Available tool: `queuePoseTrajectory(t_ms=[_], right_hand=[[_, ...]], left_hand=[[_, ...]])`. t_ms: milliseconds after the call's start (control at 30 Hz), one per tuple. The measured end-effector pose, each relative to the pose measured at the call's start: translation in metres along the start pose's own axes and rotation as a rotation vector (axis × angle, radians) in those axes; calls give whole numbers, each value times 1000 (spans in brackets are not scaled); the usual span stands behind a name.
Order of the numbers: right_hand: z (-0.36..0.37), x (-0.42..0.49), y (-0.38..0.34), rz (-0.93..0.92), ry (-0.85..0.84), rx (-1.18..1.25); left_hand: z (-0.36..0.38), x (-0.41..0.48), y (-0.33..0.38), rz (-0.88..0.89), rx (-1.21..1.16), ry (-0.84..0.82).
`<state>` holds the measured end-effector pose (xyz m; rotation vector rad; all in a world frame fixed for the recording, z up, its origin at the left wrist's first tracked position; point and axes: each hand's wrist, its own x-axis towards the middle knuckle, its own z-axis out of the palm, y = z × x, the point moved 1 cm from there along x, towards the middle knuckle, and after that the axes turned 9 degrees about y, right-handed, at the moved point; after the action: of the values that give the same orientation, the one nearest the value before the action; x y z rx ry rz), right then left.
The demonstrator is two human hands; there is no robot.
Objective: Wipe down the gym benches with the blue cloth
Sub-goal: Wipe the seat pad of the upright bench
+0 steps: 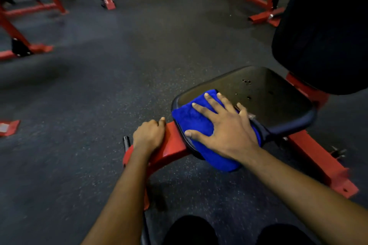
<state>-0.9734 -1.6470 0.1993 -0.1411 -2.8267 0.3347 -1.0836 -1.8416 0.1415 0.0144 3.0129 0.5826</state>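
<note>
Your right hand (223,125) lies flat with fingers spread on the blue cloth (195,123), pressing it over the near left corner of the black seat pad (264,97), where the cloth drapes over the pad's edge. Your left hand (149,134) is curled around the red frame bar (173,145) just beside that corner. A few dark droplets (246,81) dot the pad beyond your fingers, and the black backrest (322,32) rises at right.
</note>
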Motion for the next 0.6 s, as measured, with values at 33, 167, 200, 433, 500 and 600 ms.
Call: queuePoseTrajectory(t_ms=[33,167,200,433,500,600], right_hand=[[1,-1,-1,-10,-4,-12],[7,-2,-2,-92,16,-79],[8,-3,-3,-98,7,-80],[17,11,-32,-38,-43,-158],[21,28,-37,-12,-82,-137],[23,21,-37,-2,-32,-140]], left_hand=[[2,-2,1,-3,9,27],[6,1,-7,56,-18,55],[6,3,-11,81,-33,36],[1,-3,-10,95,-34,78],[3,-2,-9,90,-25,90],[6,-1,-12,101,-31,105]])
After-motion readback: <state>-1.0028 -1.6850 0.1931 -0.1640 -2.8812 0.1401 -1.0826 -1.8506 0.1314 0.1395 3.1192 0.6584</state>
